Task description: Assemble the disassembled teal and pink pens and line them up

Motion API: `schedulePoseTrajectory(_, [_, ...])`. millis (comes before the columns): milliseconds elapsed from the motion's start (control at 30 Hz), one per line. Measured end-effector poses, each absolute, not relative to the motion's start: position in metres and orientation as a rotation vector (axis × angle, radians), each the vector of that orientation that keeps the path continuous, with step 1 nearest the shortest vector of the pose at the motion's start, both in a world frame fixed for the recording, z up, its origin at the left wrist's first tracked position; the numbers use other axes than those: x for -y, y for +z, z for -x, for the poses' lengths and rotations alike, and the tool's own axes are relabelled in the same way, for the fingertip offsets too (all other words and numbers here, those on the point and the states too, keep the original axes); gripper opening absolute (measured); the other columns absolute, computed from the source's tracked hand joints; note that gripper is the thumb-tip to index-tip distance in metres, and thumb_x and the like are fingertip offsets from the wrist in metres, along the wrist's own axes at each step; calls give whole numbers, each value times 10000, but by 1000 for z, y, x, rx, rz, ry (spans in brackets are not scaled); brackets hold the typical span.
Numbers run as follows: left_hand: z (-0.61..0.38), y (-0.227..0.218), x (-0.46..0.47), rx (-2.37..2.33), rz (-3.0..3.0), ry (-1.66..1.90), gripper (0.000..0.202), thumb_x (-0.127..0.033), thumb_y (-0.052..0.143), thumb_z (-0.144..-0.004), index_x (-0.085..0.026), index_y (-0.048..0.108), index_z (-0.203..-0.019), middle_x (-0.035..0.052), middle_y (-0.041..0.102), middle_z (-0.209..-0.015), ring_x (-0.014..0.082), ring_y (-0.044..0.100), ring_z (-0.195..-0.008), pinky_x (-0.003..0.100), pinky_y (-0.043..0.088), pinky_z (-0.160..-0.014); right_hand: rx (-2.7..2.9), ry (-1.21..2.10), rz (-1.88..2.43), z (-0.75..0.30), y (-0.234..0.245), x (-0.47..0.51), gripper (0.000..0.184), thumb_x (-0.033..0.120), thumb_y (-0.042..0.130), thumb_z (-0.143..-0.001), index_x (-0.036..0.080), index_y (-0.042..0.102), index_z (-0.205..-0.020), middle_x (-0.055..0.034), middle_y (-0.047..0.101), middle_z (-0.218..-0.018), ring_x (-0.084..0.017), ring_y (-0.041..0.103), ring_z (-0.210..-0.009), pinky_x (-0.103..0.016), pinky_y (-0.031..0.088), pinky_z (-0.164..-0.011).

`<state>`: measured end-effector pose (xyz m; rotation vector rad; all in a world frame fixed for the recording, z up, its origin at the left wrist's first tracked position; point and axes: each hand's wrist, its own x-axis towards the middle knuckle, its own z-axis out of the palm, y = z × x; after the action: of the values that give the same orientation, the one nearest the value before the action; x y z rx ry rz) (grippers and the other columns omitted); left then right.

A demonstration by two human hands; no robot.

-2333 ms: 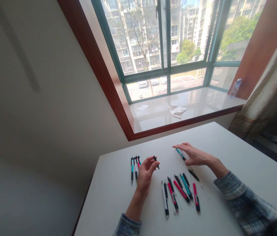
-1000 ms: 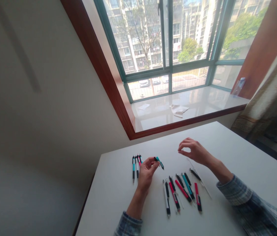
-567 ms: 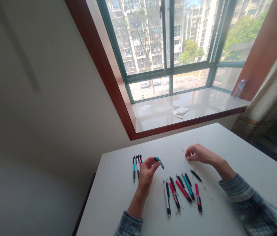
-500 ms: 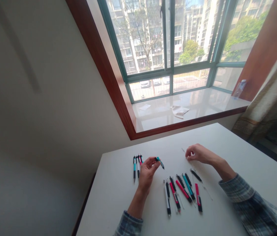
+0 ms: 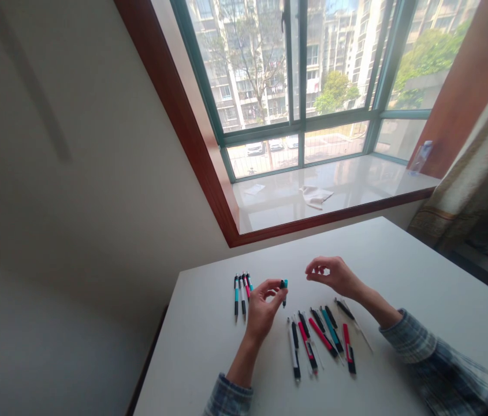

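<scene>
While the left hand [image 5: 261, 311], near 4 pens [image 5: 236, 296], pinches a teal-and-black pen part [image 5: 285, 285], the right hand [image 5: 334, 276] curls narrowly (grip contents unclear).

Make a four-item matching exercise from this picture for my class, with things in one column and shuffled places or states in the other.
Things:
1. Left hand
2. Clear bottle
3. Click pens
4. Loose pen parts

Places or states:
A. Spread on the white table, to the right of the left hand
B. On the windowsill, near the curtain
C. Pinching a teal-and-black pen piece
D. Side by side, to the left of the left hand

Right pairs: 1-C, 2-B, 3-D, 4-A
</scene>
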<state>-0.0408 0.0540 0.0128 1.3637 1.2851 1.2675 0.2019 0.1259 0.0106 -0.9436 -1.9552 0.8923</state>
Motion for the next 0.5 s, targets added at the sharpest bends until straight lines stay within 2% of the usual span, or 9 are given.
schedulePoseTrajectory(100, [40,15,-52,-1350,-1480,1230,214,-371,778,-816,-204,810,-946,78,774,-929,231,658,-849,367,506,-839,1735,1114,794,-185,12,-115,210,402,764,-859,197,748,-902,-54,762,-899,-196,694,-822,-334,571,-760])
schedulePoseTrajectory(267, [36,20,-48,-1371,-1619,1204,177,-362,763,-829,-233,813,-939,74,776,-924,240,652,-849,366,479,-815,1454,1372,671,-173,9,-108,255,366,839,-794,195,734,-950,-61,781,-964,-217,738,-906,-387,609,-875])
schedulePoseTrajectory(500, [33,22,-46,-1358,-1681,1208,170,-364,744,-852,-243,805,-954,67,775,-923,237,651,-850,356,478,-795,1488,1429,612,-167,3,-103,225,347,840,-796,192,753,-934,-57,779,-933,-217,746,-882,-379,623,-845])
